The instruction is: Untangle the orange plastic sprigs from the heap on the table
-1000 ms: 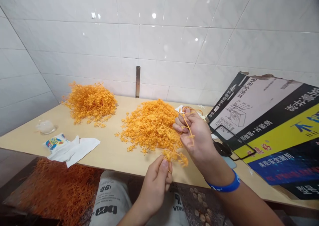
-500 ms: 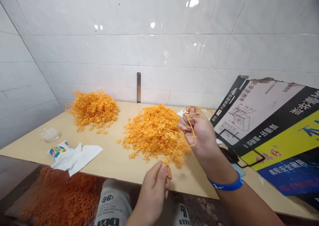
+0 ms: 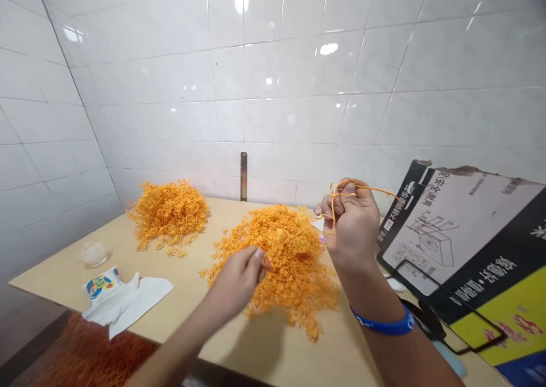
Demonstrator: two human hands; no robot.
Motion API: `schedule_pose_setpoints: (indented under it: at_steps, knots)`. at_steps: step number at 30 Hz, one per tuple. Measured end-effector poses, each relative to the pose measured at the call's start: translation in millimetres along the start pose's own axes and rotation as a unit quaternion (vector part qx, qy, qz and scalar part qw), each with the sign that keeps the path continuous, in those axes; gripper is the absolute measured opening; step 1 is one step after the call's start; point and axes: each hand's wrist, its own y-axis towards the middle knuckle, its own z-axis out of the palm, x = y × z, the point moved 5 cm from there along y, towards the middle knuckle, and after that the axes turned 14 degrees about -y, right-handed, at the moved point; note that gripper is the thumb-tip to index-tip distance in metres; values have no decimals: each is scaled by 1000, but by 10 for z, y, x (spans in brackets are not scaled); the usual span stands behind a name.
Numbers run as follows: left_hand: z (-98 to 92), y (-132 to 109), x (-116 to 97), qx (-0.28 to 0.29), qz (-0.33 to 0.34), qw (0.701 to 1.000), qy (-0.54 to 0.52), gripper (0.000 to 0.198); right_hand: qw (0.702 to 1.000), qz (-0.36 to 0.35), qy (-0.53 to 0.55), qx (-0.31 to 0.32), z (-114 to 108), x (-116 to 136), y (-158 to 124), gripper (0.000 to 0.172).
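Grip, right hand [image 3: 354, 222]: fingers curled narrow, holding thin orange stems [image 3: 333, 212]. Grip, left hand [image 3: 239, 276]: thumb and finger pinched together in front of the orange heap [image 3: 279, 231]; whether a sprig sits between them I cannot tell from my remote feed. Stems, location: raised above the bench [image 3: 191, 267], at the right side of the heap, left of the cardboard box [image 3: 441, 205]. Hazards, by my reckoning: a stem slipping free if I let the right fingers slacken; a stem snapping under too sharp a pull, given how slight they look; heap sprigs dragged along should any branches be tangled. Stems, orientation: one stands roughly upright along the palm side; the longest arcs over the hand, long axis near level, free tip pointing right and dipping slightly.
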Motion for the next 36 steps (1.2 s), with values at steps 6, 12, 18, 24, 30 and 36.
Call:
schedule_pose_setpoints:
  at_steps: [6,12,18,24,30,36]
  knots:
    - [-99,694,-698,-63,157,985,-46,19,997,-73,20,-31,-23,124,135,18]
    - [106,829,-1114,-95,289,946,-111,23,974,-148,-167,29,-20,250,38,12]
    - [198,746,-1069,-77,333,933,-116,21,909,-141,-365,142,77,202,31,15]
    - [71,742,-1047,-43,311,949,3,21,919,-111,-343,162,52,111,81,15]
    - [-82,721,-1057,-87,334,935,84,31,914,-169,-351,109,28,187,-18,14]
    - [-116,738,-1075,-198,418,878,123,34,855,-194,-454,159,164,260,-211,20]
